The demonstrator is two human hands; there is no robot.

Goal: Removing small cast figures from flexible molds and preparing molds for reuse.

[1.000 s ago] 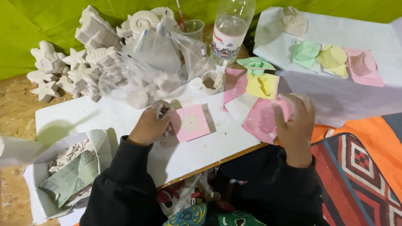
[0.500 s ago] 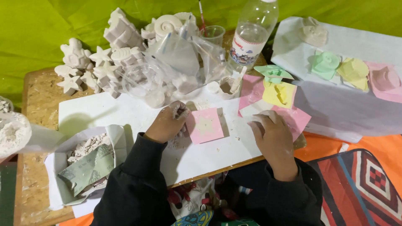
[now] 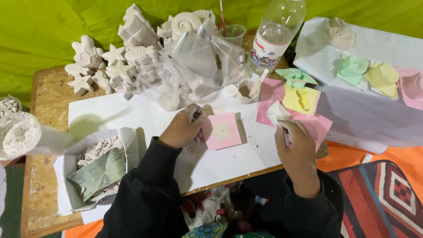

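The person sits at a low chipboard table (image 3: pixel 44 101) covered in part by white paper (image 3: pixel 110 117). At the back stands a clear plastic bottle (image 3: pixel 275 33) with a coloured label band round its middle, part filled with clear liquid. Beside it to the left stands a small clear cup (image 3: pixel 232 33) holding a thin red-handled stick, and in front of that a crumpled clear plastic bag (image 3: pixel 198 61) with white powder in its bottom. A heap of white plaster casts (image 3: pixel 110 61), stars, fish and shells, lies behind and to the left of the bag. At the near left an open white paper package (image 3: pixel 70 172) holds broken white plaster pieces and a folded greenish printed wrapper (image 3: pixel 99 174). At the far left edge a clear round tub (image 3: pixel 17 134) holds white powder. The left hand (image 3: pixel 183 128), dusted white, rests curled on the paper with its fingers touching the left edge of a square pink mould (image 3: pixel 222 131), which lies flat at the table's middle; the hand is not closed round it. The right hand (image 3: pixel 297 147) is closed loosely on a thin stick-like tool, mostly hidden, just above a second pink mould (image 3: pixel 315 125) at the table's right edge. Behind these lie a yellow mould (image 3: pixel 302 99) and a green mould (image 3: pixel 296 77). More coloured moulds (image 3: pixel 379 77) sit on a white-covered surface to the right.
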